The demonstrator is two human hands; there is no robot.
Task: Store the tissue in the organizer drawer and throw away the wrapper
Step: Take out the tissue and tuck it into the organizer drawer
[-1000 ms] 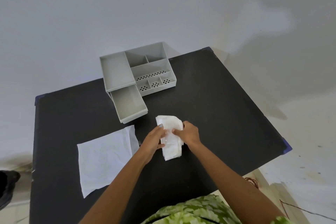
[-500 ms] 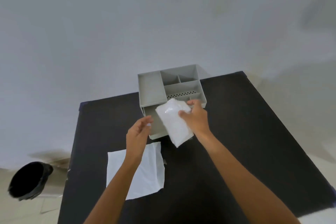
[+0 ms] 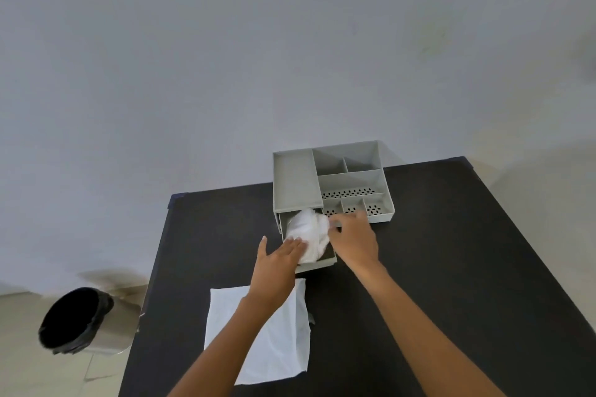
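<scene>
A crumpled white tissue [image 3: 309,228] lies in the pulled-out drawer [image 3: 317,265] of the grey organizer [image 3: 296,180] at the table's far side. My left hand [image 3: 277,264] rests flat with its fingertips pressing on the tissue's near left corner, thumb spread apart. My right hand [image 3: 353,240] pinches the tissue's right edge over the drawer. A flat white sheet [image 3: 274,351] lies on the table in front of the drawer, partly under my left forearm.
The black table [image 3: 451,251] stands against a pale wall. A metal bin with a black liner [image 3: 74,319] sits on the floor to the table's left. The organizer's top has several open compartments [image 3: 351,184].
The tissue went from the table in front of me, up in my right hand, and down into the drawer. My left hand came back onto it. The view shifted left, showing the bin.
</scene>
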